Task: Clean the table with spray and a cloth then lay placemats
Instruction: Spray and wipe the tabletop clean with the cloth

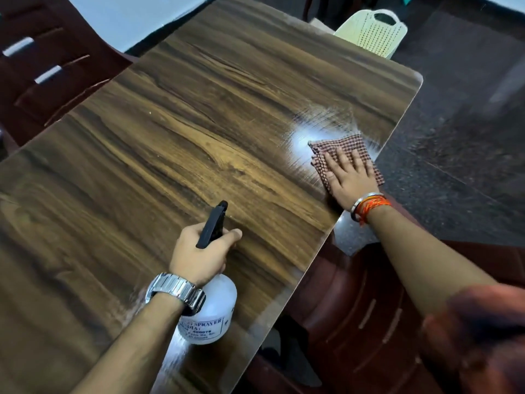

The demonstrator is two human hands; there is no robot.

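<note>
The cloth (336,145), a folded checked rag, lay flat by the table's (199,123) right edge, short of the far corner, among wet streaks (321,120). The right hand (352,180) pressed on it, fingers straight and spread. It looked soft and light, likely to bunch unless a flat palm held it down. Toward the near right corner the left hand (199,254) curled round the neck of the spray bottle (218,302), forefinger out by the trigger. The smooth plastic was probably slippery when wet, so the neck seemed the best hold. No placemats showed.
</note>
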